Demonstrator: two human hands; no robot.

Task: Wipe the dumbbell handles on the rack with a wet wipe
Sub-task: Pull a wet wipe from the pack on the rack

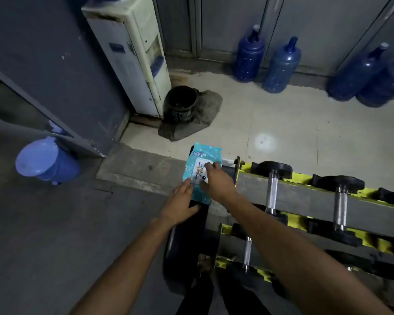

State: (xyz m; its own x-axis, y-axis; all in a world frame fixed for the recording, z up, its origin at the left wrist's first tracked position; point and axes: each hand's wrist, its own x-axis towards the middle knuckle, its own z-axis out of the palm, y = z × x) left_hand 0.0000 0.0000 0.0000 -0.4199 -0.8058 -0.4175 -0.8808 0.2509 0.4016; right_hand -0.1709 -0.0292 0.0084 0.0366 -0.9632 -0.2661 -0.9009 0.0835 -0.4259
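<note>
Head view, the only one going. The wipes pack (201,172) sits on the left end of the rack (305,196), with its long axis running away from the person. The left hand (182,205) lies on the pack's near-left edge, fingers straight, just steadying it. The right hand (216,181) is on top, fingers (214,165) spread apart with tips on the white flap, so it's nearer the opening. The dumbbell handles (272,192) are right of the pack, untouched. Label says "love" in yellow, I think. The rest is too blurry.
</note>
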